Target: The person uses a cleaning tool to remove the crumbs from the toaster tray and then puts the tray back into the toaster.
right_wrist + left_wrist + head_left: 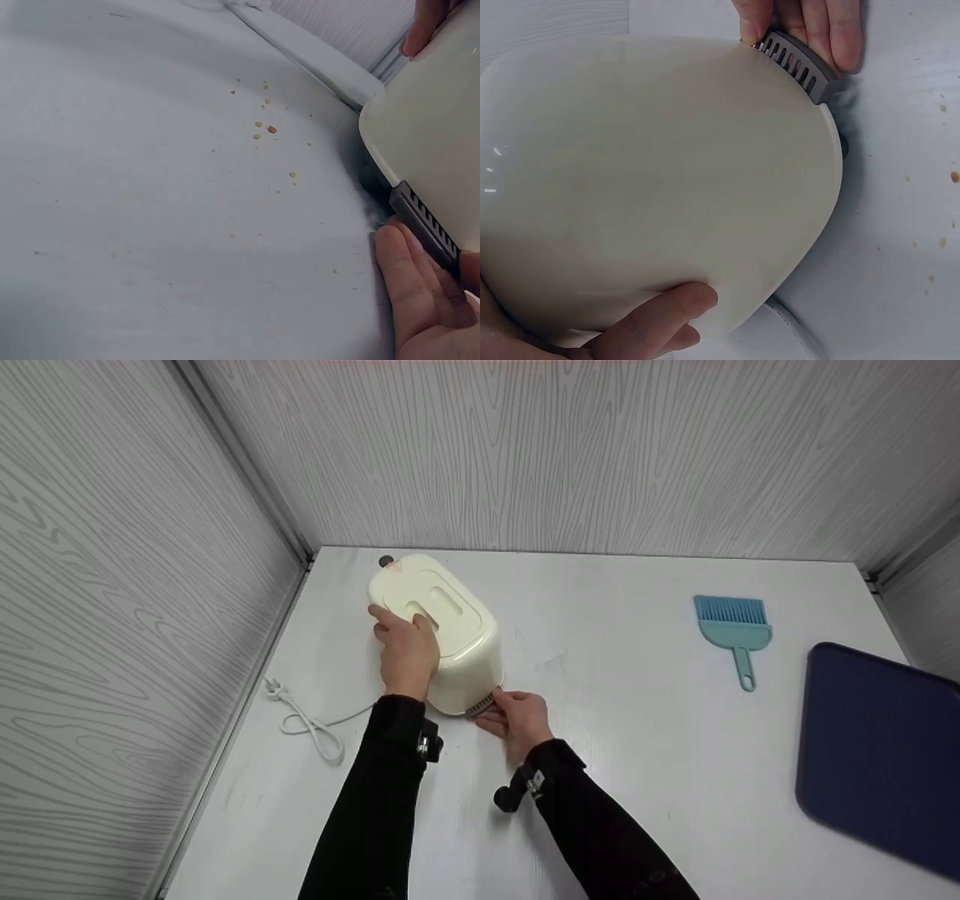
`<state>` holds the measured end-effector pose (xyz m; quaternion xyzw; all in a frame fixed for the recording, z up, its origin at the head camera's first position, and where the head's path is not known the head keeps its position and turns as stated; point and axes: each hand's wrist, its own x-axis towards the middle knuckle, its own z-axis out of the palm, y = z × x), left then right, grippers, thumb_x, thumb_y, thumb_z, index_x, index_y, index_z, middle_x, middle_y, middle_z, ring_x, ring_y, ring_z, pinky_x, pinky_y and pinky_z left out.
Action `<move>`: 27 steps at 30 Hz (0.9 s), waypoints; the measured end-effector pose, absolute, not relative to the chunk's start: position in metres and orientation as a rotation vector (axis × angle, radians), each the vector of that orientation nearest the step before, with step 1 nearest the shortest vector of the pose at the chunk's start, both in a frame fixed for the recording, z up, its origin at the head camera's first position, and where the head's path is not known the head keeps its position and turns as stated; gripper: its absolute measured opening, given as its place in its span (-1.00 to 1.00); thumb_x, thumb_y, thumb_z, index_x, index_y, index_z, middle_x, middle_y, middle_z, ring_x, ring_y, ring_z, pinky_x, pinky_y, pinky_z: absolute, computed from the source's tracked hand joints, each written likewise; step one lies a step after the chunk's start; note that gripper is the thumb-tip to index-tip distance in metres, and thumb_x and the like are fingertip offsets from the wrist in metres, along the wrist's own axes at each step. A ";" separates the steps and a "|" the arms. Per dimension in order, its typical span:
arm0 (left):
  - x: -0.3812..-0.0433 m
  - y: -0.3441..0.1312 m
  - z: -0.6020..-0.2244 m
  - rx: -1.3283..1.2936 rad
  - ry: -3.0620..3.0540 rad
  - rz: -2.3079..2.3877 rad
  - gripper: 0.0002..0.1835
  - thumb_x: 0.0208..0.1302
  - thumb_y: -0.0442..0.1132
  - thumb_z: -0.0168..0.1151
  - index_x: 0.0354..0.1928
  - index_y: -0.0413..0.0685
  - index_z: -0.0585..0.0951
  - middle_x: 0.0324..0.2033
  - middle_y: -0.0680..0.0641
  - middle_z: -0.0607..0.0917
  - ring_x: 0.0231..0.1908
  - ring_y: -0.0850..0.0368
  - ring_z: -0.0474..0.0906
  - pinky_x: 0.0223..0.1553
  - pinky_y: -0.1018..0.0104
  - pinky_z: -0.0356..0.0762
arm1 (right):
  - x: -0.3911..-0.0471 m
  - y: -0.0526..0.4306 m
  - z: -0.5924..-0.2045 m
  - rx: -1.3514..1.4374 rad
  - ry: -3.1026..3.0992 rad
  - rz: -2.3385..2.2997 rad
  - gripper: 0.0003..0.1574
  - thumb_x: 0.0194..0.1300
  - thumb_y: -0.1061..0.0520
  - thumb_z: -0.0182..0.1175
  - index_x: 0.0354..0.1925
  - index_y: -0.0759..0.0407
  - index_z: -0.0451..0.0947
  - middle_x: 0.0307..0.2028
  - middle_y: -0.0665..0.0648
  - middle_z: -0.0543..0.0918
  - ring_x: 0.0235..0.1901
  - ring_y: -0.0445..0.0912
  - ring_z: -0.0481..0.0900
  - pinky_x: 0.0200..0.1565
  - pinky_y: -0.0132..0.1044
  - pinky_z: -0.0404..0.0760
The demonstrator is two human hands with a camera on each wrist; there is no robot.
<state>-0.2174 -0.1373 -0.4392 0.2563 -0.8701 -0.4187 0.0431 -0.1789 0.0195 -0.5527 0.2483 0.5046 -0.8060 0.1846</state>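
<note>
On the white table (615,660), the left hand (409,656) grips the cream toaster (461,641); the right hand (520,720) pinches its grey slotted piece (799,66). Removal appears underway; next calls for a level pull.

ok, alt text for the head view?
A person's left hand grips a cream appliance on a white table while the right fingers pinch a grey slotted piece at its near end. Plug lies left; teal brush and navy tray, right.
</note>
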 end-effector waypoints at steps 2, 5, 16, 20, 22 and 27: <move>-0.217 -0.137 -0.439 0.787 -2.657 -1.283 -0.17 0.61 0.00 -0.25 0.59 -0.31 -0.36 0.45 -0.47 0.18 0.06 -0.41 0.56 0.10 -0.19 0.54 | -0.178 0.019 -0.552 0.693 1.424 -2.277 -0.64 0.51 0.23 0.20 0.10 0.52 0.49 -0.26 0.37 0.72 -0.41 0.00 0.79 -0.18 -0.14 0.79; -0.216 -0.137 -0.438 0.791 -2.651 -1.282 -0.17 0.60 0.00 -0.24 0.59 -0.30 -0.35 0.45 -0.46 0.19 0.06 -0.41 0.56 0.09 -0.20 0.54 | -0.178 0.019 -0.551 0.673 1.428 -2.282 -0.63 0.52 0.24 0.18 0.11 0.54 0.48 -0.28 0.37 0.71 -0.42 -0.01 0.79 -0.19 -0.14 0.79; -0.215 -0.136 -0.439 0.785 -2.674 -1.291 -0.17 0.62 0.01 -0.26 0.59 -0.27 -0.38 0.49 -0.45 0.14 0.04 -0.38 0.59 0.09 -0.16 0.55 | -0.178 0.021 -0.554 0.637 1.483 -2.228 -0.63 0.57 0.26 0.09 0.16 0.54 0.44 -0.17 0.47 0.72 -0.38 0.02 0.80 -0.18 -0.13 0.79; -0.215 -0.136 -0.439 0.764 -2.672 -1.281 -0.17 0.62 0.00 -0.25 0.59 -0.29 -0.36 0.47 -0.47 0.15 0.04 -0.40 0.59 0.08 -0.17 0.55 | -0.177 0.023 -0.553 0.621 1.497 -2.218 -0.63 0.58 0.26 0.05 0.17 0.56 0.44 -0.14 0.50 0.72 -0.34 0.05 0.82 -0.18 -0.13 0.79; -0.215 -0.136 -0.439 0.764 -2.669 -1.270 -0.17 0.61 0.00 -0.24 0.59 -0.30 -0.35 0.46 -0.47 0.16 0.04 -0.40 0.59 0.08 -0.18 0.55 | -0.176 0.023 -0.553 0.617 1.497 -2.213 -0.62 0.59 0.25 0.04 0.18 0.56 0.43 -0.12 0.51 0.72 -0.34 0.05 0.82 -0.18 -0.13 0.79; -0.216 -0.137 -0.439 0.778 -2.668 -1.257 -0.17 0.61 0.00 -0.24 0.60 -0.29 -0.35 0.47 -0.46 0.17 0.05 -0.40 0.58 0.08 -0.18 0.55 | -0.174 0.025 -0.553 0.606 1.503 -2.195 -0.61 0.60 0.24 0.03 0.19 0.57 0.41 -0.10 0.51 0.71 -0.32 0.05 0.81 -0.17 -0.14 0.78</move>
